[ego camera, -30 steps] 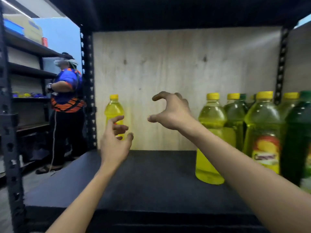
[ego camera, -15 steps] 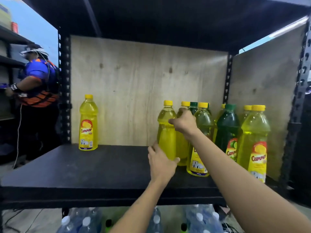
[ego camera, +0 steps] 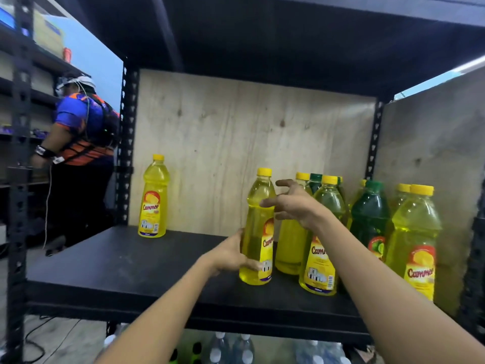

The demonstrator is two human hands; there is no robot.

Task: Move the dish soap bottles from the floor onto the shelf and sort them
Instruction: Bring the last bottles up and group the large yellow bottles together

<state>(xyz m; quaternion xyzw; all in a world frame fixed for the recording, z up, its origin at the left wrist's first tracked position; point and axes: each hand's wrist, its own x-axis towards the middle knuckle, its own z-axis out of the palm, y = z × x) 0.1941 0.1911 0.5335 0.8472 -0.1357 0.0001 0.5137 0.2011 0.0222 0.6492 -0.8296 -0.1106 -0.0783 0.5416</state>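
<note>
On the black shelf board (ego camera: 118,264), my left hand (ego camera: 231,256) grips the lower body of a yellow dish soap bottle (ego camera: 258,227) that stands upright just left of a cluster. My right hand (ego camera: 294,203) hovers at that bottle's shoulder with fingers spread and loosely curled, the thumb in front of it. The cluster at the right holds several yellow bottles (ego camera: 319,261) and a dark green bottle (ego camera: 370,214); another yellow one (ego camera: 417,237) stands at the far right. A single yellow bottle (ego camera: 153,200) stands alone at the back left.
Plywood panels close the back (ego camera: 249,132) and right side of the shelf bay. Black perforated posts (ego camera: 126,143) frame it. A person (ego camera: 84,143) works at another rack to the left. Clear capped bottles (ego camera: 228,348) stand on the floor under the shelf.
The yellow bottle has come left, out of the cluster, with my left hand now round its lower body. My right hand has come off the bottle tops and spread.
</note>
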